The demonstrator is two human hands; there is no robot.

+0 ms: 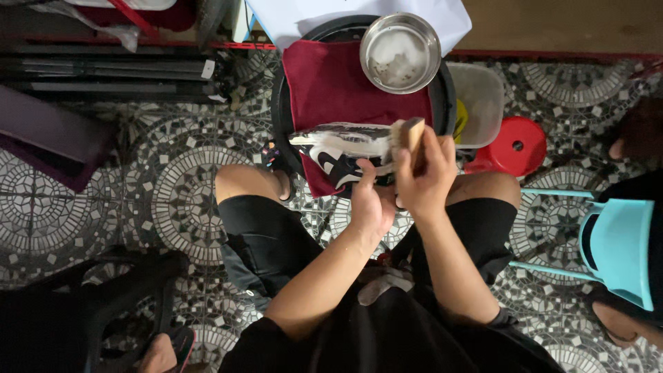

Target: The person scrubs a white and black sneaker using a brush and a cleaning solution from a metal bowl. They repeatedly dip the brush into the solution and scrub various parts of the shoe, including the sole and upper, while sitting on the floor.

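A black and white sneaker lies on its side over a dark red towel, which covers a round black stool top. My left hand grips the sneaker from below, near its heel. My right hand holds a wooden-backed brush pressed against the heel end of the sneaker. I am seated, with my bare knees on either side of the stool.
A metal bowl with foamy liquid sits at the towel's far edge. A clear plastic tub and a small red stool stand to the right. A turquoise chair is at right. Another person's feet show at the right edge and lower left.
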